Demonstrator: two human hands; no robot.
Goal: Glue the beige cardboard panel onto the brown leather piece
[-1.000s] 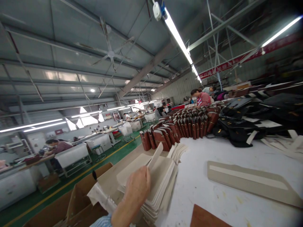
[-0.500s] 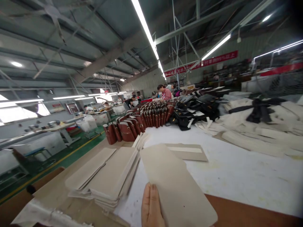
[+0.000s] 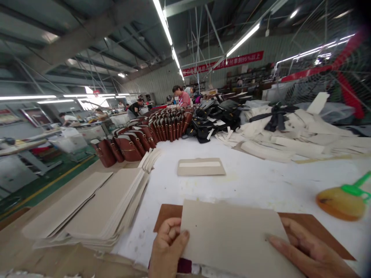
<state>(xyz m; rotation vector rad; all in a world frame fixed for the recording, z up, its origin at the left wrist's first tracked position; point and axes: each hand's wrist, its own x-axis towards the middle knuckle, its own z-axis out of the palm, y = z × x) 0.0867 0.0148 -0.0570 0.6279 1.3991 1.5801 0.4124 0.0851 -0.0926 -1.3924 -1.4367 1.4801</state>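
Note:
My left hand (image 3: 167, 247) pinches the left edge of a beige board panel (image 3: 232, 235) between thumb and fingers. The panel lies flat over a brown board (image 3: 319, 227) on the white table (image 3: 261, 181). My right hand (image 3: 307, 253) rests with flat fingers on the panel's right part. A stack of the same beige panels (image 3: 107, 204) sits just left of my left hand. A single beige panel with a lighter strip (image 3: 200, 166) lies farther back on the table.
A row of brown leather bags (image 3: 139, 137) stands along the left rear of the table, with black bags (image 3: 214, 119) and heaps of beige pieces (image 3: 290, 135) behind. An orange glue bottle with a green cap (image 3: 342, 199) lies at the right. Other people work at the far end.
My left hand took one panel off the stack and carried it right, laying it over the brown board. My right hand has come onto it. The view swung right and down.

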